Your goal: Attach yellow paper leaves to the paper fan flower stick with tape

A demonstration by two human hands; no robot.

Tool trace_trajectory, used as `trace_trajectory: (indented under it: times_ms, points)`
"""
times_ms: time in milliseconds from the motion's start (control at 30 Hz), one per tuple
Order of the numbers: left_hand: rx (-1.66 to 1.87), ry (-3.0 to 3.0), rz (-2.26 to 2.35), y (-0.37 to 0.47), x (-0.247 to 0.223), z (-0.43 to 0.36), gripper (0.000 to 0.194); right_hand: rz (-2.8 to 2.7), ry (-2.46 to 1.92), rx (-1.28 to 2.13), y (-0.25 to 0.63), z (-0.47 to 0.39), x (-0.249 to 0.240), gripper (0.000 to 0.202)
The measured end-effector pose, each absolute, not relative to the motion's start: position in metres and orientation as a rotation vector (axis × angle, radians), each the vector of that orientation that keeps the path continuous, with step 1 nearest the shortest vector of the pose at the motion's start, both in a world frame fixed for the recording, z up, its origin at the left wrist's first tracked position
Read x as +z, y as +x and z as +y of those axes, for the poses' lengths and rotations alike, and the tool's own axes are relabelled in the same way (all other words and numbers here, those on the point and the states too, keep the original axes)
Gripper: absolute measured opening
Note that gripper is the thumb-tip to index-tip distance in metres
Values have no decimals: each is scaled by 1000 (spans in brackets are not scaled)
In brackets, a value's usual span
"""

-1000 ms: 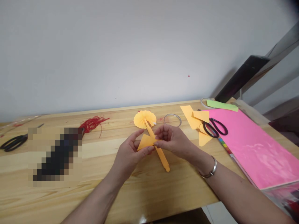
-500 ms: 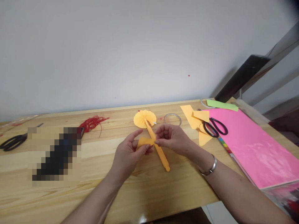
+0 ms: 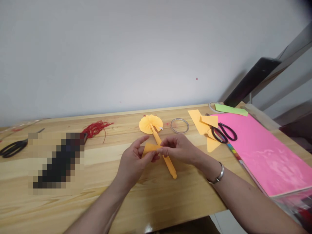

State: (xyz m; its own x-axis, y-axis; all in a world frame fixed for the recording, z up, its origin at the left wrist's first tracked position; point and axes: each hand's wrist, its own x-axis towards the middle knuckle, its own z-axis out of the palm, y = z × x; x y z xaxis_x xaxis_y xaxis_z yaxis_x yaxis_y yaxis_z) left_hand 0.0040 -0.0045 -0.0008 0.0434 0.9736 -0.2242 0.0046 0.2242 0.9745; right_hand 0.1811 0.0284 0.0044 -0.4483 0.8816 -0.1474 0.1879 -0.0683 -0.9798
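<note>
Both hands meet over the middle of the wooden counter (image 3: 156,201), a little above its surface. The left hand (image 3: 133,162) is closed on a small folded piece of orange paper (image 3: 149,148), thumb on the far side and fingers curled beneath. The right hand (image 3: 179,149) pinches the right end of the same piece between thumb and fingertips; a metal bracelet (image 3: 218,175) sits on that wrist.

Directly under the hands lies an orange paper fan (image 3: 150,123), its pleated round head on the far side and its long folded handle (image 3: 168,164) running toward the near right, partly hidden by the fingers. The held piece crosses above this handle; whether they touch cannot be told.

Just right of the fan head lies a clear tape ring (image 3: 179,125). Farther right, loose orange paper offcuts (image 3: 200,122) lie on the counter, with black-handled scissors (image 3: 224,132) resting on them. A large pink sheet (image 3: 265,156) covers the right end of the counter, a green paper strip (image 3: 231,110) at its far edge.

Left of the fan sits a tangle of red thread (image 3: 96,128). At the far left edge lies a second pair of black scissors (image 3: 13,148). A pixelated patch between them cannot be identified.
</note>
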Motion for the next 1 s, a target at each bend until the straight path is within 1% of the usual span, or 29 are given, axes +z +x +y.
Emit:
trace_trajectory:
  times_ms: [200, 367, 500, 633, 800, 1000]
  points:
    - [1001, 1087, 1274, 5, -3, -5, 66, -1714, -1219, 1451, 179, 29, -1, 22]
    - [1054, 1032, 1268, 2, -2, -3, 69, -1671, -1241, 1426, 187, 35, 5, 24]
    - [1094, 1017, 1295, 1, 0, -1, 65, -1660, -1261, 1370, 193, 39, 9, 26]
    - [1081, 1025, 1312, 2, 2, -1, 61, -1661, -1270, 1380, 195, 40, 11, 26]
    - [1097, 1020, 1306, 1, 1, -1, 61, -1608, -1236, 1416, 196, 40, 12, 25]
    - [1233, 848, 1273, 0, 0, 1, 61, -1396, -1199, 1582, 188, 40, 2, 19]
